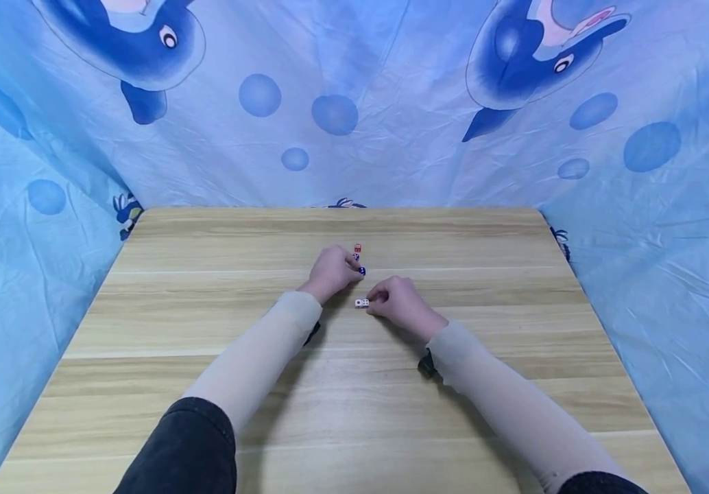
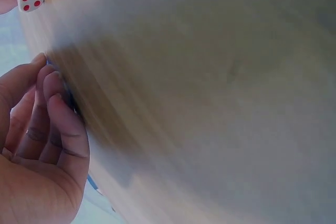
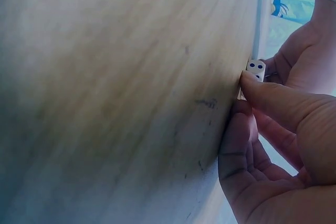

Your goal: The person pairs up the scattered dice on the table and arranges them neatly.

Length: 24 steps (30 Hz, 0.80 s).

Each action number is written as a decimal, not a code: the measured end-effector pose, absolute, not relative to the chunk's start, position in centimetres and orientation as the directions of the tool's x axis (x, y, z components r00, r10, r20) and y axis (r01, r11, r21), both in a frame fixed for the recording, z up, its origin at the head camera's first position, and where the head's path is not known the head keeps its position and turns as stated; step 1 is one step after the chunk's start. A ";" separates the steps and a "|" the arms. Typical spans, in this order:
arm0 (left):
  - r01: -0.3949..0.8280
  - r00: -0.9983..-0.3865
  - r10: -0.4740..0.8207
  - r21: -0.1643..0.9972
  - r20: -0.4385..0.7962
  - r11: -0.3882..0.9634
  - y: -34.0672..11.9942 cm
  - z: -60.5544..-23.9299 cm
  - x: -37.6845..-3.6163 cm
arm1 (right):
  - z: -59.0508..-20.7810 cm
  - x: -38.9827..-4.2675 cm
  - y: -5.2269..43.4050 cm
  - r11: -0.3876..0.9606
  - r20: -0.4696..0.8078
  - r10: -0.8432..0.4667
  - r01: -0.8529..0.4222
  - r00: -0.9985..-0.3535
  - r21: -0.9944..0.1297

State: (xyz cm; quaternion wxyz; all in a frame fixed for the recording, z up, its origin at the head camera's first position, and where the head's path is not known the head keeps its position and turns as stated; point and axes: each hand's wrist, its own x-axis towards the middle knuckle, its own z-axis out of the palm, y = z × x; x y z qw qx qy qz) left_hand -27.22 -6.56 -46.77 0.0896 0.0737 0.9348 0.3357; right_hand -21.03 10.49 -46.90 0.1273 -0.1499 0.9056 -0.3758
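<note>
Table [image 1: 293, 425]: 3 far dice [image 1: 356, 257] in front-to-back row; 2 near dice [image 1: 358, 303] side by side before them.

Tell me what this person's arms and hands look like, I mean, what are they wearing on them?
Pale cream sleeves cover both forearms, ending in uneven edges near the wrists. Closer to the body, dark outer sleeves show. Small black items sit at both wrists, too small to identify. The left hand and right hand wear no gloves.
</note>
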 end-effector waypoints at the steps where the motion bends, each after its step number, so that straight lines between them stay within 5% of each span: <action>1: 0.078 -0.973 0.199 0.642 -0.117 0.763 -6.7 -46.7 -27.1 | -46.9 -21.0 10.5 0.671 -0.120 -0.368 -0.174 -0.922 -0.720; 14: 0.070 -0.940 0.286 0.718 -0.184 0.693 -7.7 -46.2 -24.5 | -47.0 -21.0 10.6 0.669 -0.148 -0.360 -0.145 -0.921 -0.729; 24: 0.151 -0.947 0.299 0.651 -0.122 0.744 -8.0 -46.9 -24.2 | -47.0 -21.0 10.5 0.665 -0.140 -0.365 -0.153 -0.920 -0.731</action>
